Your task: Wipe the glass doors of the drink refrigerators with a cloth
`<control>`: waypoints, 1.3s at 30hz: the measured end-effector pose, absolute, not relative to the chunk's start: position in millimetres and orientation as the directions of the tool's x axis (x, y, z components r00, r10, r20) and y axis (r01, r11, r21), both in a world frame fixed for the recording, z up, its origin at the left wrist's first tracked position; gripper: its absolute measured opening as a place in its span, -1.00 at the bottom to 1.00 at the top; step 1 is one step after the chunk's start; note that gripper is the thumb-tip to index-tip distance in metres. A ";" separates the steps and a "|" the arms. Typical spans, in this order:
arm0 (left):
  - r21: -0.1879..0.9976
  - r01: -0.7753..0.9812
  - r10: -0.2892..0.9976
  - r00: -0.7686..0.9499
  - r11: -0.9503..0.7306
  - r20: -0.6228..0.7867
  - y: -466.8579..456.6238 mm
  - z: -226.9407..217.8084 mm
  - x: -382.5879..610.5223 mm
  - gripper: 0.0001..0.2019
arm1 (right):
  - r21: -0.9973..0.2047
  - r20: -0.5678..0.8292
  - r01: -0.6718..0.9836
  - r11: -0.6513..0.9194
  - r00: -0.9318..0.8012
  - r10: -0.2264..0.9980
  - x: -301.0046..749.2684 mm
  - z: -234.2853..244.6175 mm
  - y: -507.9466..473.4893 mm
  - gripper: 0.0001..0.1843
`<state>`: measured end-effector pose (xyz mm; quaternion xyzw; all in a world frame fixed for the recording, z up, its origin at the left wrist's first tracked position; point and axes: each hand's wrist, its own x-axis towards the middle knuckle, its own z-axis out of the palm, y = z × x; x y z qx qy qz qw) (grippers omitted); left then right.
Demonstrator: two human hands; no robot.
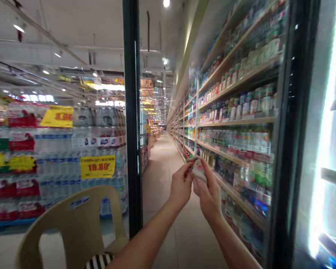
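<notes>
In the middle of the head view, a small whitish packet or bottle point(198, 170) with faint reddish print is held between both hands. Blur leaves its exact kind unclear. My right hand point(210, 194) grips it from the right, thumb across its front. The fingers of my left hand point(181, 184) are curled in a pinch at its upper left end, where a darker edge shows. What lies under the left fingertips is hidden.
A beige plastic chair point(81, 213) stands at lower left, striped cloth beside it. Behind are stacked bottle packs point(56, 164) with yellow price signs point(98, 167). A dark-framed glass door point(133, 112) stands ahead, with bottle-filled shelves point(240, 121) along the right of a tiled aisle point(161, 160).
</notes>
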<state>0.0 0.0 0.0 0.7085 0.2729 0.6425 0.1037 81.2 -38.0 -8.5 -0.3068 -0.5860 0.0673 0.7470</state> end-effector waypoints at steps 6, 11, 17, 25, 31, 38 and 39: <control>0.204 0.590 0.258 0.008 -0.781 0.966 -8.2 7.0 -45.7 -0.67 | -0.249 0.943 0.682 0.688 0.331 0.012 77.0 -0.8 -13.1 -0.59; -0.144 0.886 0.104 0.210 -0.442 0.972 13.1 5.9 -85.2 -0.54 | 0.332 0.940 0.823 0.460 -0.331 -0.086 59.7 -22.8 23.9 -0.49; -0.262 0.913 0.111 0.309 -0.312 0.945 21.3 -18.4 -93.1 -0.41 | 0.013 1.000 0.969 0.245 -0.015 0.005 103.8 -12.3 30.5 -0.47; -0.221 0.931 0.119 0.264 -0.291 0.957 19.2 -21.7 -85.7 -0.32 | 0.226 0.964 0.929 0.293 -0.256 0.070 119.0 -12.4 22.4 -0.45; -0.221 0.937 0.099 0.256 -0.272 0.962 20.2 -24.1 -85.3 -0.32 | 0.077 0.995 0.949 0.306 -0.094 0.040 124.8 -23.7 28.6 -0.37; -0.219 0.927 0.068 0.251 -0.305 0.966 28.9 -27.2 -87.4 -0.31 | -0.073 0.996 0.970 0.230 0.060 0.064 129.5 -40.6 29.8 -0.38; -0.221 0.925 0.064 0.252 -0.308 0.966 29.9 -27.2 -87.4 -0.31 | -0.104 0.994 0.969 0.224 0.094 0.055 128.3 -40.7 29.8 -0.37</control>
